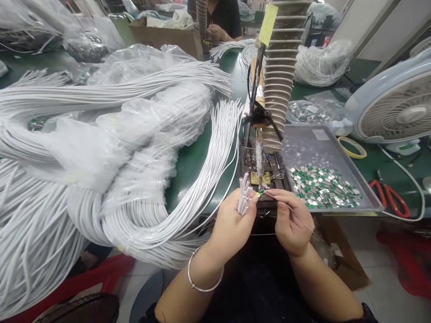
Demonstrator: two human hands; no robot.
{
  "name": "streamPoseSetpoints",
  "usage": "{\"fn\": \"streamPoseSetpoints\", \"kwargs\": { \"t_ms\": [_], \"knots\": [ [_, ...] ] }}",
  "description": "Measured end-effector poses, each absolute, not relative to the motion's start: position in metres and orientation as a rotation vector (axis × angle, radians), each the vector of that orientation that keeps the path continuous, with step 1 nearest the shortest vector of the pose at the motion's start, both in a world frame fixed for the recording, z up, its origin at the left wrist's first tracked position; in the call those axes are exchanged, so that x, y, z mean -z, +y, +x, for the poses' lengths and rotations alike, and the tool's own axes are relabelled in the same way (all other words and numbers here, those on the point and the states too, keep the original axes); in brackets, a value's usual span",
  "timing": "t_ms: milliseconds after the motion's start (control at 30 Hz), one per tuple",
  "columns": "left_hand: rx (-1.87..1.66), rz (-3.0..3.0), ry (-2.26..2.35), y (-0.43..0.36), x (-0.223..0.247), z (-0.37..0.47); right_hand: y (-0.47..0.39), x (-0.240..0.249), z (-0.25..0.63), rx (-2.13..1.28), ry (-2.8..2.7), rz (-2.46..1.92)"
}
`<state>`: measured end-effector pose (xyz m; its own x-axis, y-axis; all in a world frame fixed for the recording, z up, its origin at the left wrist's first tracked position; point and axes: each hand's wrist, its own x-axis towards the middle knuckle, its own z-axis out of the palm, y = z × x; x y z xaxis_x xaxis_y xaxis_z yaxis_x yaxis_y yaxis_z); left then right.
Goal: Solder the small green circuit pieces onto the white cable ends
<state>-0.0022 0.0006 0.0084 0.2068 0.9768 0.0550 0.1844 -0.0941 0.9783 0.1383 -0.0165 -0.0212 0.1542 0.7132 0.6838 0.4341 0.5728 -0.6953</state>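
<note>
My left hand (234,222) is closed around a small bundle of white cables (244,195) whose cut ends point up. At its fingertips is a tiny green circuit board (261,192). My right hand (293,220) pinches a thin solder wire (299,217), which trails back over the palm; its front end is close to the board. Just above both sets of fingertips, a soldering iron (259,154) hangs tip down in a stand. Its tip is close to the board, but I cannot tell whether they touch. A yellow sponge (259,178) lies behind the tip.
Large bundles of white cable (208,166) cover the left side, partly in plastic. A ribbed hose (279,76) rises behind the iron. To the right are a grey tray (303,139) of small boards, red-handled pliers (390,197), a tape roll (352,148) and a fan (397,103). A person (218,22) sits opposite.
</note>
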Motion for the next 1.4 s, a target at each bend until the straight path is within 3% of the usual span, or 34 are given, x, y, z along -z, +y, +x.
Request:
{"fn": "streamPoseSetpoints", "kwargs": {
  "t_ms": [1400],
  "knots": [
    [-0.972, 1.267, 1.16, 0.008, -0.026, -0.002, -0.006, 0.009, 0.133, -0.169, -1.537, -1.048]
  ]
}}
